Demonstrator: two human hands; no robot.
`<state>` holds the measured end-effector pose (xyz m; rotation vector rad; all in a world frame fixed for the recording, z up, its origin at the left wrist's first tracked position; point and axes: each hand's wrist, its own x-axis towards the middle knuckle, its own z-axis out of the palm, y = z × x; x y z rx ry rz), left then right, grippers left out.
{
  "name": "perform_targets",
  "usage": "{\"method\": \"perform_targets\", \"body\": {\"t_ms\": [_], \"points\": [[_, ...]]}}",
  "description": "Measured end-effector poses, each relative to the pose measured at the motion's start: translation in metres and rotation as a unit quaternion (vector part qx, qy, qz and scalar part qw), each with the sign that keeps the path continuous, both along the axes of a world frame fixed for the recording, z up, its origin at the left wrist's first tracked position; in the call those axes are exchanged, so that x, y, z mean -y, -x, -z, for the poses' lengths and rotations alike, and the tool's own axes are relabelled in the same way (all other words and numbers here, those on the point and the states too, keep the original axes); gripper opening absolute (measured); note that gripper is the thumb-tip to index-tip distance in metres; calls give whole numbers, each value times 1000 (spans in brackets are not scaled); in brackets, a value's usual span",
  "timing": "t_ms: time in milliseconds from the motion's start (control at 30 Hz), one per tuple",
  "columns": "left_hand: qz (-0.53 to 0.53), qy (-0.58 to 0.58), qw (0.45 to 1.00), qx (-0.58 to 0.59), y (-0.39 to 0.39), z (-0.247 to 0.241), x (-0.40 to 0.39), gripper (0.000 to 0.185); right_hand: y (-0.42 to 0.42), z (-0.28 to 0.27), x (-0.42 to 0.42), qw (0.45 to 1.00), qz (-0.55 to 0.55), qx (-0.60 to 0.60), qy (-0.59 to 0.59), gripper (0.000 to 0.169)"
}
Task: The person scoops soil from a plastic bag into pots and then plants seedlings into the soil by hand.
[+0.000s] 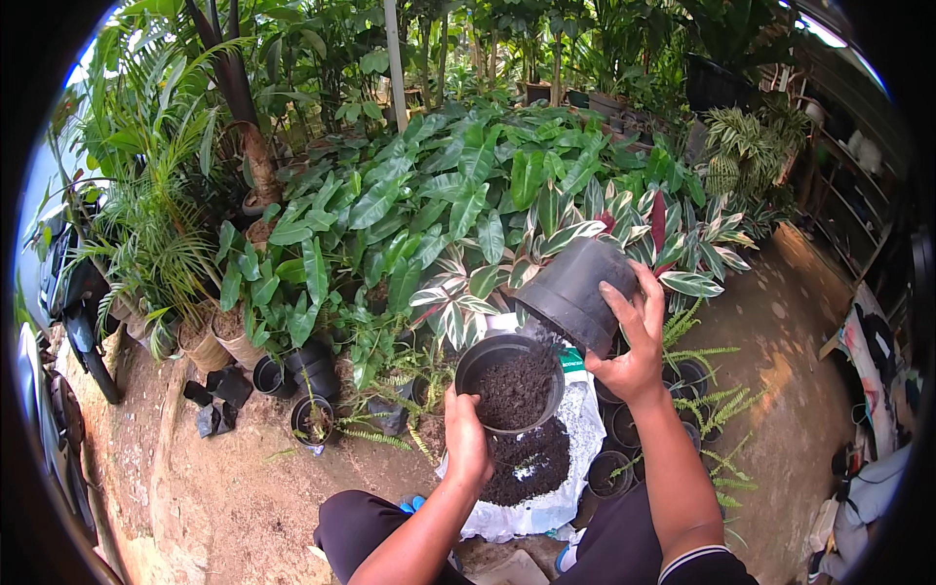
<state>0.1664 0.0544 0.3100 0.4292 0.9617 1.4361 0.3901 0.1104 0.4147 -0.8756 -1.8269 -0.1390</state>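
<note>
My right hand [635, 340] grips a black plastic plant pot [574, 292], tipped on its side with its mouth facing down and left. Dark potting soil [537, 362] spills from it into a second black plastic pot [462, 373] just below. That lower pot is held by its left side in my left hand [468, 442], and soil fills much of it. Beneath both lies a white plastic sack [581, 424] on the ground, with a heap of loose dark soil [523, 475] on it.
Several black pots with ferns [610, 474] stand right of the sack. To the left are a small potted fern [313, 420] and crumpled black polybags [216, 417] on the concrete ground [241, 497]. Dense leafy plants [439, 190] rise ahead. A motorcycle [80, 314] stands far left.
</note>
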Motion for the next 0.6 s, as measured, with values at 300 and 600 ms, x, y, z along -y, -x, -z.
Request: {"method": "perform_targets", "body": {"t_ms": [300, 600], "points": [[-17, -28, 999, -36, -3, -4, 0, 48, 3, -1, 6, 995, -4, 99, -27, 75], [-34, -39, 997, -61, -1, -8, 3, 51, 5, -4, 7, 996, -15, 79, 40, 81]]}}
